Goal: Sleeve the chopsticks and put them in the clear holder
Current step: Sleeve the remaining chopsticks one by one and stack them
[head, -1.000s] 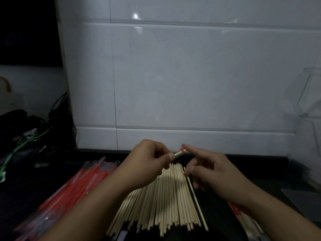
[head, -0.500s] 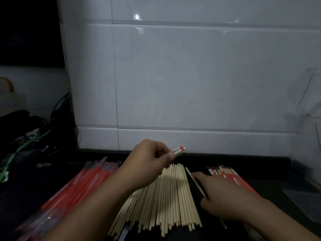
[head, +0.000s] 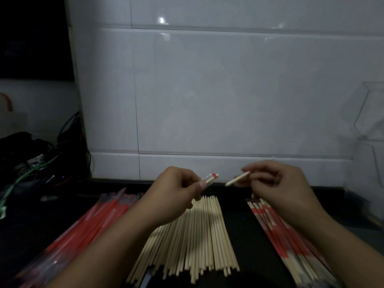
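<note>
Right hand risen pinching a bare chopstick, left hand gripping a sleeve, mostly hidden

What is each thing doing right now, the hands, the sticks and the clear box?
Left hand: pinching a sleeve.
Sleeve: held up, one stick end showing at its mouth.
Right hand: holding a bare chopstick.
Bare chopstick: in the air, tip aimed at the sleeve, apart.
Chopstick pile: lying bare.
Empty sleeves: heaped.
Sleeved chopsticks: lying together.
Clear holder: looks empty.
</note>
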`<action>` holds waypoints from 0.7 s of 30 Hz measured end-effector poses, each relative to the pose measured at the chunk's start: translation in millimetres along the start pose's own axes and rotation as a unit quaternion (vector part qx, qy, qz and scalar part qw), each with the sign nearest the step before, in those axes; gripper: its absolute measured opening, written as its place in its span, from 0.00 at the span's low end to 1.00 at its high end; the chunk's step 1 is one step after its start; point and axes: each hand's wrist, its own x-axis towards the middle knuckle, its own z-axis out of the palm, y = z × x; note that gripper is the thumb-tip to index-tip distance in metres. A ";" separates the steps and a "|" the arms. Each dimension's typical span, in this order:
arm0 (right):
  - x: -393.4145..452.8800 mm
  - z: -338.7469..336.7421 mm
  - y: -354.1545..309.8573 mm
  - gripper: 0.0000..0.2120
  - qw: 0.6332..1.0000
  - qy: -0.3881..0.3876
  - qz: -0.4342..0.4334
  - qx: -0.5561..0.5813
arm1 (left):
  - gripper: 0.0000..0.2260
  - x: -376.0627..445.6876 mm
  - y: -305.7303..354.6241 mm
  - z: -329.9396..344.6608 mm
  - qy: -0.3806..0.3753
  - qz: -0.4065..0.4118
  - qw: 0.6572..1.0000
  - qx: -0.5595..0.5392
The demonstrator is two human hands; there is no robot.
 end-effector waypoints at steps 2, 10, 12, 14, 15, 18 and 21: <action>1.7 -0.7 -2.7 0.06 0.994 0.076 -0.036 0.071 | 0.08 -0.4 -0.2 -0.5 -0.002 0.002 1.000 0.000; 7.2 -10.0 -2.0 0.13 0.960 0.221 -0.015 0.169 | 0.07 -0.9 0.6 2.1 -0.037 0.007 0.999 0.006; 6.6 -9.2 -2.6 0.13 0.959 0.217 -0.006 0.182 | 0.06 -1.1 0.8 2.4 -0.042 0.005 0.999 0.007; 5.5 -8.7 -3.1 0.14 0.960 0.214 -0.008 0.182 | 0.06 -1.4 0.7 2.6 -0.043 0.005 0.999 0.010; 5.0 -8.4 -3.5 0.14 0.960 0.214 -0.010 0.181 | 0.06 -1.5 0.7 2.8 -0.044 0.006 0.999 0.011; 4.4 -8.0 -3.4 0.14 0.962 0.216 -0.017 0.169 | 0.06 -1.2 0.6 3.3 -0.046 0.008 0.999 0.015; 4.5 -7.9 -3.4 0.14 0.963 0.218 -0.018 0.158 | 0.07 -0.8 0.8 3.6 -0.052 0.009 0.998 0.016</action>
